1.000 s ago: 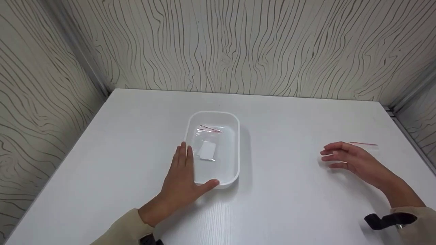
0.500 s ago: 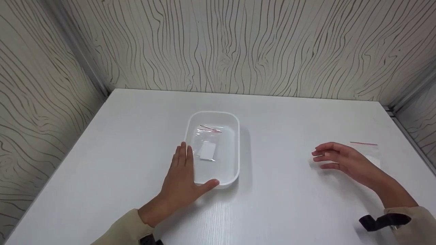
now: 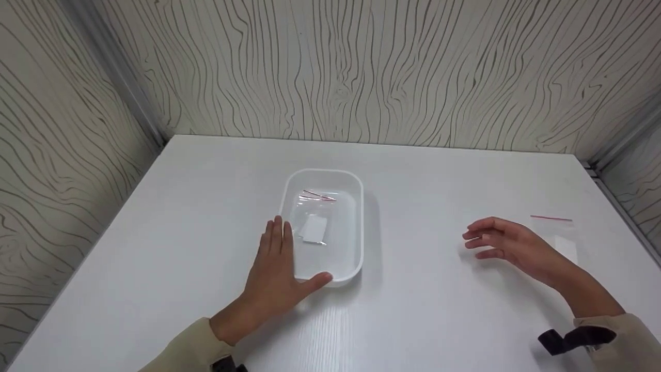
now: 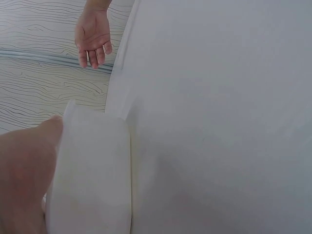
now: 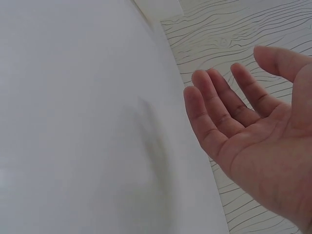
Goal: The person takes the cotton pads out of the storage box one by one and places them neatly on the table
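The rounded rectangular plastic tray (image 3: 343,253) is plain white, like the tabletop (image 3: 423,310). The clear plastic bags (image 3: 316,207) inside show red strips (image 3: 328,198) and white contents (image 3: 314,229), as does the clear plastic bag (image 3: 550,230) at right. Cream walls (image 3: 341,67) bear dark wood-grain lines; the cloth sleeves (image 3: 188,343) are beige, the wrist straps (image 3: 588,336) black.

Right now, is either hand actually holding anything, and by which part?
Nothing is gripped. The left hand, fingers straight, lies along the left side of the white tray, thumb at its near rim. The right hand is empty.
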`<state>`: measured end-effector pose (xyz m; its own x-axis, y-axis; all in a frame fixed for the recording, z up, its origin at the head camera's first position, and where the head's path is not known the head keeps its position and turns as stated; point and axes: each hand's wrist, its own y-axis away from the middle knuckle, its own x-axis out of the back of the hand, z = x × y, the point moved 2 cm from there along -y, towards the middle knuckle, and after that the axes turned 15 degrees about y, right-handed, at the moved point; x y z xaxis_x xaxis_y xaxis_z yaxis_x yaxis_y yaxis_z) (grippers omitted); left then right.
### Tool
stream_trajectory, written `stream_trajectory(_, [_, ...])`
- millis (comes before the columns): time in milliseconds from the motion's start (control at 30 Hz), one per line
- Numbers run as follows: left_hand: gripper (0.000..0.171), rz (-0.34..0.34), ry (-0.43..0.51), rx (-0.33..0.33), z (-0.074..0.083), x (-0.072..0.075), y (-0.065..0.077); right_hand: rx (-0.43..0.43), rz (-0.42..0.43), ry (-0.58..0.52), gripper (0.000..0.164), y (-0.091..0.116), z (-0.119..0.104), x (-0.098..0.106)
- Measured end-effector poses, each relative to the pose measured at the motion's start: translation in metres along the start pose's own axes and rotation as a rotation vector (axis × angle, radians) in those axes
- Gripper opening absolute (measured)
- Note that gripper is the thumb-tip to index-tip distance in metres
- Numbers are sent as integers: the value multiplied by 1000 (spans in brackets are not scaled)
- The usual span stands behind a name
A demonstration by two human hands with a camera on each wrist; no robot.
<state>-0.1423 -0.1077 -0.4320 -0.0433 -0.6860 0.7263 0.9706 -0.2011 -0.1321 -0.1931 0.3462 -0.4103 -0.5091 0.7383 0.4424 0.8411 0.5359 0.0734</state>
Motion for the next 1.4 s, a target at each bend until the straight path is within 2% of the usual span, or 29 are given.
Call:
stream_trajectory(533, [122,-9,-19,3,0,1,1,-1,-16,1,35,-9,-14,-16])
stream_trajectory(1033, [123,-4,-20,-22,0,0,2,-18,-17,-28,36,-20,-19,-30])
stream_trajectory(1400, [123,-28,-14,-11,2,2,-1,-20,-16,-25,40,-36,-31,-40])
